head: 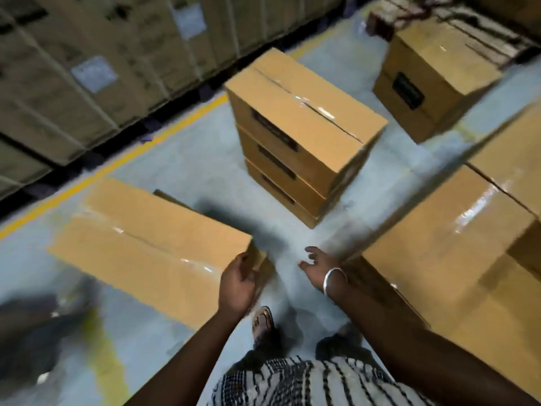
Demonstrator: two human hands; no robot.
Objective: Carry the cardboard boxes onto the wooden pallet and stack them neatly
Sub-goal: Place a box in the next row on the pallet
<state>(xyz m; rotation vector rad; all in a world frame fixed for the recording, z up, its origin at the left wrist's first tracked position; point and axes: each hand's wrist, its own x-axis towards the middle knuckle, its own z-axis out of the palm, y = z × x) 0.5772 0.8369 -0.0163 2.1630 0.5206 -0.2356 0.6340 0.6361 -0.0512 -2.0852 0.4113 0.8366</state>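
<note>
The flat cardboard box [152, 247] lies at about nine o'clock of the left hand [238, 284], its taped top facing up and its near right corner meeting that hand. The left grip is curled against that corner, thumb on the top edge and fingers wrapped down the side, so it is clamped on the box (motion blur hides how far the fingers reach underneath). The right hand [319, 266], with a metal bangle [333, 281] on the wrist, hangs apart from the box at three o'clock of the left hand; its grip is spread, fingers loosely parted, holding nothing and just beside the large wrapped cartons [456, 244] at its three o'clock.

At twelve o'clock from the hands a stack of three boxes [301, 142] stands on the grey floor [190, 159]. Another stack [430, 83] sits at one o'clock, against what looks like a wooden pallet [483, 39]. A yellow line [123, 162] runs across the floor at ten o'clock, beyond it a row of strapped cartons [87, 68]. A sandalled foot [263, 319] shows at six o'clock.
</note>
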